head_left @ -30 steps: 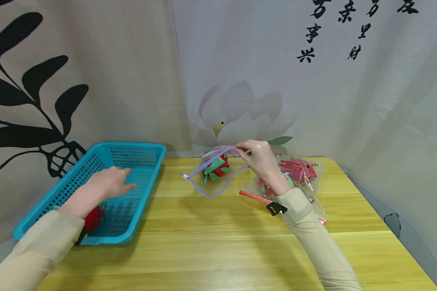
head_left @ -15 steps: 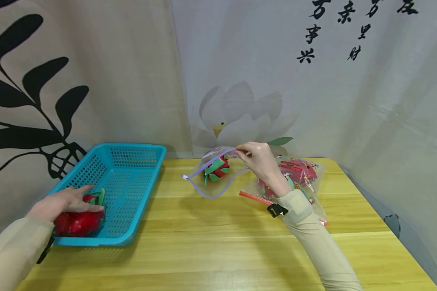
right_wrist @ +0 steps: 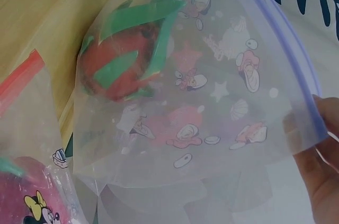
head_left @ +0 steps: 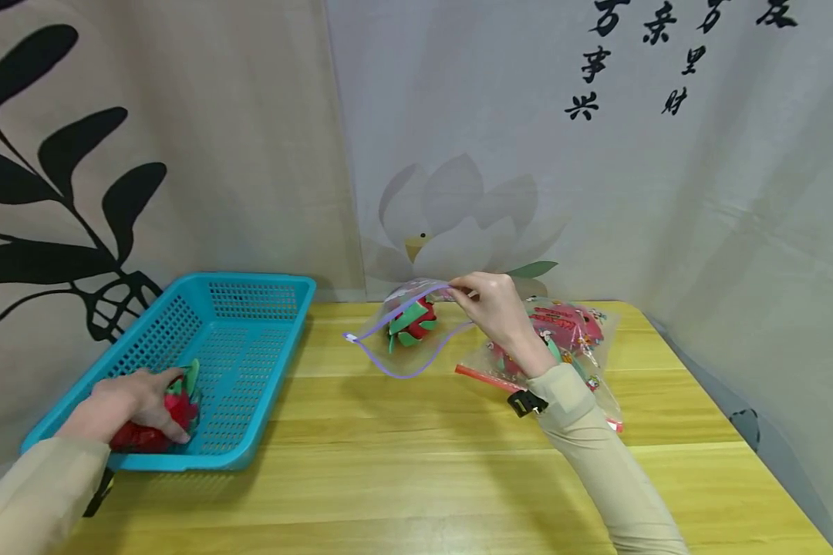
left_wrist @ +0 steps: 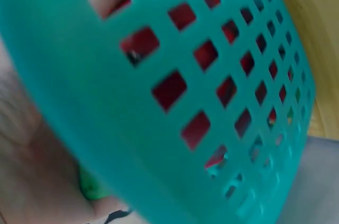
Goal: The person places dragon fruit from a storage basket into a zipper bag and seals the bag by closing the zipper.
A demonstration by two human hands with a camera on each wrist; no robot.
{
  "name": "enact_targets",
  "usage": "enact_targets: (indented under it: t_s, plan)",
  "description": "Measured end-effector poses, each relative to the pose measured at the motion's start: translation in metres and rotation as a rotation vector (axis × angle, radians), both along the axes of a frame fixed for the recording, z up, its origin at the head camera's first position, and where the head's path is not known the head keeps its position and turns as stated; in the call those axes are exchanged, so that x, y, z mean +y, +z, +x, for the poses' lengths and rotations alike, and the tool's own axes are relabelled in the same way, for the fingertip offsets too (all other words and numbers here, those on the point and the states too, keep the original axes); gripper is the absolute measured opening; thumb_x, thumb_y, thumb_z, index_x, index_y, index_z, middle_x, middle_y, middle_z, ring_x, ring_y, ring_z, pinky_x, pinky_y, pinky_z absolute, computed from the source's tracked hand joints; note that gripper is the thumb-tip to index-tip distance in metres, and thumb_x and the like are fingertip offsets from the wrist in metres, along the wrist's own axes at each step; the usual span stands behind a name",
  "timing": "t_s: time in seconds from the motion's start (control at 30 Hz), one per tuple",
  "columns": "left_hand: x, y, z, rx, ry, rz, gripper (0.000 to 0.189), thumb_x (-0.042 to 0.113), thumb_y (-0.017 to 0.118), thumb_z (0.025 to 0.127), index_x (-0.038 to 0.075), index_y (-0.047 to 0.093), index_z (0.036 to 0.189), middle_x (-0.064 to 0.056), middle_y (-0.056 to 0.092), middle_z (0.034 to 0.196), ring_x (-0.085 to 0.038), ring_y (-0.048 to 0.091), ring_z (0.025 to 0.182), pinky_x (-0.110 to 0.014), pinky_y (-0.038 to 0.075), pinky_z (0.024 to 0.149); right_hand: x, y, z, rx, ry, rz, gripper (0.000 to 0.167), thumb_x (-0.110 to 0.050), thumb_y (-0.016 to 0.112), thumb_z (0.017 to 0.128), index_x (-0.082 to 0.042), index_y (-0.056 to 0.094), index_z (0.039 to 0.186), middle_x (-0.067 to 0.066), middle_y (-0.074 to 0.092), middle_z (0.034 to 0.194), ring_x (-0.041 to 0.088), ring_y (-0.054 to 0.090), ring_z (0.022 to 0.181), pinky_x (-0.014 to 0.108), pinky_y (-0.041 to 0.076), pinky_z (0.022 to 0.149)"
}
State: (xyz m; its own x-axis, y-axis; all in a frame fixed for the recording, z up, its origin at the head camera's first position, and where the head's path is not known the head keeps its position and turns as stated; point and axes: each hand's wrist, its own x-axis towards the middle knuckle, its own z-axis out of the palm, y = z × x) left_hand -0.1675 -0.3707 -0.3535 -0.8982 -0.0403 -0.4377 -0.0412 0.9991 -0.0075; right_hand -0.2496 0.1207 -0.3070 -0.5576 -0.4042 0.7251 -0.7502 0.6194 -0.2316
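My left hand (head_left: 128, 401) reaches down into the blue basket (head_left: 239, 455), over a red fruit with green leaf tips (head_left: 183, 401). Its thumb and index finger lie on either side of that fruit; the other fingers are hidden. More glossy red (head_left: 139, 441) shows under the palm. In the left wrist view the perforated basket wall (left_wrist: 132, 144) blocks most of the hand. My right hand (head_left: 493, 304) pinches the purple-edged rim of a clear zip bag (right_wrist: 212, 97), its mouth spread wide. Inside the bag sits a red dragon fruit with green scales (head_left: 416, 320).
Behind and beside my right forearm lies another clear printed bag (head_left: 569, 324) with pinkish-red things inside and a red zip strip (head_left: 486, 376). The wooden table (head_left: 389, 462) ends at a printed curtain (head_left: 458, 154) at the back.
My left hand first drew back toward the basket's near left corner, then turned lower over the red fruit, its thumb moving down. The right hand and zip bag stay put.
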Motion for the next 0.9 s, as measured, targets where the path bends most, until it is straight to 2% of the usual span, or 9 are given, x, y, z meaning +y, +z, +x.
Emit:
enact_targets:
  t_s: [0.07,0.17,0.3,0.4,0.53,0.6,0.77,0.9]
  plan:
    - [0.003,-0.002,0.001,0.035,-0.011,-0.015,0.118,0.062,0.08,0.055,-0.002,0.029,0.139,-0.045,0.037,0.115,-0.051,0.05,0.089,-0.054,0.049,0.069,0.0,-0.001,0.0,-0.007,0.002,0.001,0.01,-0.007,0.069,0.085,-0.001,0.075,0.09,0.012,0.074,0.085,0.021,0.07,0.069,0.031,0.059,0.062]
    - [0.008,-0.004,0.003,0.094,-0.025,-0.032,0.112,0.056,0.083,0.054,-0.001,0.034,0.138,-0.04,0.039,0.105,-0.037,0.049,0.073,-0.046,0.048,0.061,0.0,0.0,0.0,-0.011,0.002,0.0,0.01,-0.007,0.068,0.085,-0.001,0.075,0.09,0.012,0.074,0.085,0.021,0.07,0.069,0.031,0.059,0.063]
    - [0.009,-0.005,0.004,0.166,-0.05,-0.055,0.11,0.054,0.084,0.052,0.001,0.039,0.137,-0.037,0.04,0.102,-0.03,0.047,0.066,-0.042,0.046,0.057,-0.001,0.0,0.001,-0.008,0.0,0.001,0.01,-0.008,0.069,0.085,-0.002,0.075,0.09,0.012,0.074,0.085,0.02,0.07,0.07,0.03,0.058,0.063]
    - [0.007,-0.007,0.006,0.213,-0.075,-0.065,0.11,0.056,0.084,0.051,0.002,0.041,0.137,-0.034,0.047,0.102,-0.028,0.048,0.064,-0.042,0.045,0.054,-0.001,0.0,0.002,-0.013,0.0,0.001,0.01,-0.008,0.069,0.085,-0.001,0.075,0.09,0.012,0.074,0.085,0.021,0.07,0.07,0.03,0.059,0.063]
    - [0.006,-0.01,0.01,0.277,-0.105,-0.07,0.108,0.057,0.084,0.051,0.001,0.043,0.134,-0.028,0.056,0.098,-0.028,0.05,0.065,-0.042,0.045,0.051,-0.001,0.0,0.002,-0.024,0.001,-0.002,0.01,-0.007,0.069,0.085,-0.001,0.075,0.09,0.013,0.074,0.085,0.021,0.07,0.07,0.032,0.059,0.063]
    - [0.006,-0.013,0.013,0.319,-0.117,-0.08,0.106,0.057,0.084,0.05,0.001,0.045,0.131,-0.028,0.057,0.099,-0.034,0.053,0.07,-0.045,0.046,0.052,-0.002,0.0,0.003,-0.025,-0.001,-0.001,0.01,-0.007,0.069,0.085,-0.001,0.075,0.09,0.013,0.074,0.085,0.021,0.071,0.07,0.031,0.059,0.063]
    - [0.006,-0.018,0.019,0.414,-0.137,-0.098,0.1,0.054,0.086,0.05,0.003,0.049,0.127,-0.034,0.056,0.108,-0.046,0.055,0.079,-0.054,0.047,0.054,-0.002,0.0,0.003,-0.024,-0.011,0.005,0.01,-0.007,0.069,0.085,-0.001,0.075,0.09,0.012,0.074,0.085,0.021,0.071,0.07,0.029,0.059,0.064]
    - [0.003,-0.023,0.022,0.464,-0.139,-0.072,0.096,0.053,0.085,0.051,0.003,0.051,0.126,-0.039,0.051,0.114,-0.046,0.055,0.077,-0.05,0.047,0.049,-0.002,0.0,0.004,-0.019,-0.01,0.003,0.009,-0.007,0.069,0.085,-0.001,0.075,0.089,0.013,0.074,0.084,0.021,0.07,0.069,0.031,0.059,0.063]
